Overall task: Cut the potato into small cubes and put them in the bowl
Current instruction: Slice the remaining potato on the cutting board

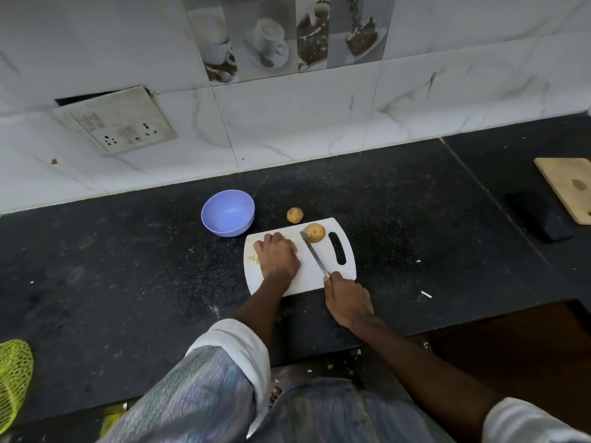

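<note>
A yellow-green mesh bag [14, 375] sits at the far left edge of the black stone counter [128, 266]. On the marble-look wall tiles above, a switch-and-socket plate [116, 120] hangs askew. Further right a lilac plastic bowl [227, 213] stands on the counter, just beside the upper left corner of the white cutting board [315, 271]. The left hand [277, 255] lies knuckles-up on the board's left part, fingers curled down over pale potato pieces [254, 258]; it seems to gather them, though the pieces are mostly hidden. A small potato [294, 215] rests on the counter just beyond the board's far edge. The right hand [348, 301] grips the knife [315, 253] by its handle, blade angled up-left, its tip against a larger unpeeled potato [314, 232] on the board near the handle slot. A wooden board [567, 187] lies at far right.
</note>
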